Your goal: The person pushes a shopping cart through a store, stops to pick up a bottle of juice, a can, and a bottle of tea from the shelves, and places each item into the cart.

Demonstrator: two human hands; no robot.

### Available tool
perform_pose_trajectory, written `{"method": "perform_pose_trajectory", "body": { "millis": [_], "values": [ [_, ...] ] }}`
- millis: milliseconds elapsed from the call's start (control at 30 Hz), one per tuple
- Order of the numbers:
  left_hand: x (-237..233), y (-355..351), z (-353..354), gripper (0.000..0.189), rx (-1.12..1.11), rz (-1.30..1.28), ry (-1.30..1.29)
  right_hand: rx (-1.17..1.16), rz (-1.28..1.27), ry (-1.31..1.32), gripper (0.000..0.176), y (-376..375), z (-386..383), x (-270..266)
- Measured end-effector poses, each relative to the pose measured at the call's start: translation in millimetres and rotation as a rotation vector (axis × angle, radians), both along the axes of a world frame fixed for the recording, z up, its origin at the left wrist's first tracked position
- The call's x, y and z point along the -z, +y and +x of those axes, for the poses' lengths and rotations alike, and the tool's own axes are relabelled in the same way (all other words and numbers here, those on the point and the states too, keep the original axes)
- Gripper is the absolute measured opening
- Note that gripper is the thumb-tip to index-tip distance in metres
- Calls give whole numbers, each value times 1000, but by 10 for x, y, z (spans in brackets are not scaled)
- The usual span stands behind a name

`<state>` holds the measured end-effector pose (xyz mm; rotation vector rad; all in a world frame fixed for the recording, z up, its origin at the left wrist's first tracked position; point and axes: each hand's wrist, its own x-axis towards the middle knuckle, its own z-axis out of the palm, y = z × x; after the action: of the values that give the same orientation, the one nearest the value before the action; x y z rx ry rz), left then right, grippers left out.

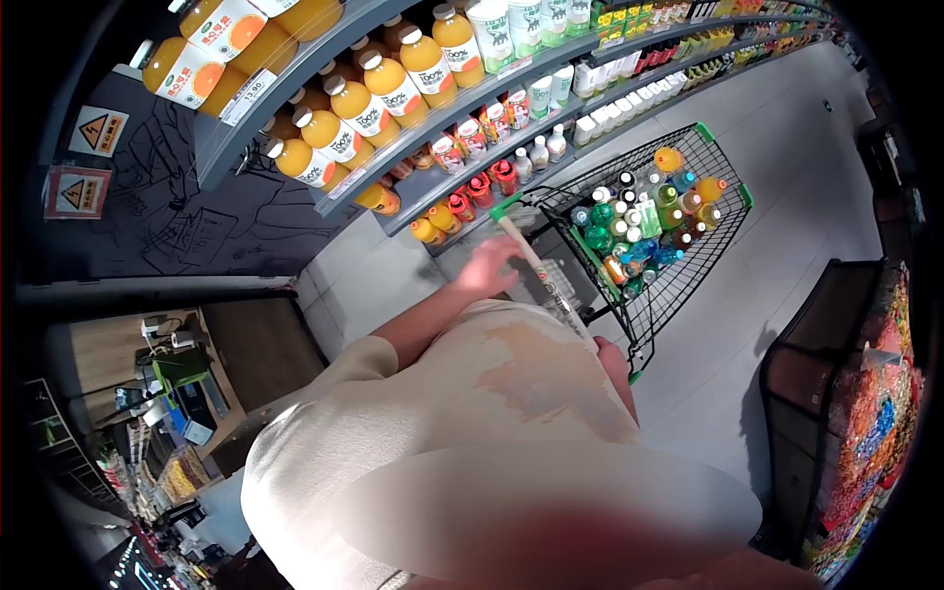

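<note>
A shopping cart [678, 295] with a black wire basket and green corners stands ahead of me, loaded with many drink bottles [639, 221]. Its pale handle [541, 270] slants across in front of my body. My left hand [489, 267] is beside the upper part of the handle, slightly blurred, thumb and fingers apart with nothing between them. At the handle's lower end, my right hand [612, 362] is closed on the bar, partly hidden by my shirt.
Curved shelves [413, 138] to the left hold orange juice bottles [393, 88], cartons and small bottles. On the right stands a dark display bin [796, 393] beside colourful packaged goods [875, 433]. A wooden counter [261, 354] is at the lower left. Grey tiled floor [787, 187] runs past the cart.
</note>
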<state>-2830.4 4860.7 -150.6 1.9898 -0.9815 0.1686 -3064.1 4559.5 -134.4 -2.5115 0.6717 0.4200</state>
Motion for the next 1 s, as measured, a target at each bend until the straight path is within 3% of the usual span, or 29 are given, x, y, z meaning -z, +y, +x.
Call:
{"method": "perform_pose_trajectory", "body": {
  "millis": [33, 100, 133, 167, 233, 300, 367, 467, 567, 667, 767, 867, 967, 1000],
  "values": [
    [-233, 249, -15, 38, -137, -61, -45, -2, 14, -9, 47, -18, 10, 35],
    [-125, 717, 166, 38, -479, -428, 82, -9, 50, -53, 48, -62, 6, 71],
    [-138, 1088, 326, 40, -637, -491, 60, -21, 54, -58, 47, -63, 8, 82],
    [-391, 1414, 394, 40, -836, -451, 5, -30, 67, -68, 47, -83, 0, 123],
    [-518, 2166, 770, 46, -981, -598, -220, -50, 91, -93, 45, -128, -14, 220],
    [-745, 2670, 982, 62, -1262, -439, -298, -58, 119, -74, 44, -177, -1, 319],
    [-987, 2919, 1170, 87, -1416, -281, -164, -59, 142, -69, 43, -184, 16, 323],
    [-929, 3294, 1641, 107, -1286, -370, 74, -69, 173, -83, 42, -196, 14, 379],
    [-981, 3302, 1799, 94, -1020, -518, 80, -98, 156, -89, 41, -244, 6, 482],
    [-804, 3356, 1954, 83, -1034, -524, 84, -129, 92, -80, 42, -256, 24, 411],
    [-941, 3163, 1738, 71, -1019, -603, 48, -127, 68, -114, 41, -244, 13, 356],
    [-924, 3039, 1572, 65, -1162, -795, -16, -87, 54, -126, 43, -233, -9, 360],
    [-887, 3006, 1393, 55, -1132, -1428, 32, -62, 38, -147, 45, -260, -45, 440],
    [-937, 3003, 1225, 51, -1130, -1488, 39, -53, 36, -122, 47, -244, -52, 390]
  ]
}}
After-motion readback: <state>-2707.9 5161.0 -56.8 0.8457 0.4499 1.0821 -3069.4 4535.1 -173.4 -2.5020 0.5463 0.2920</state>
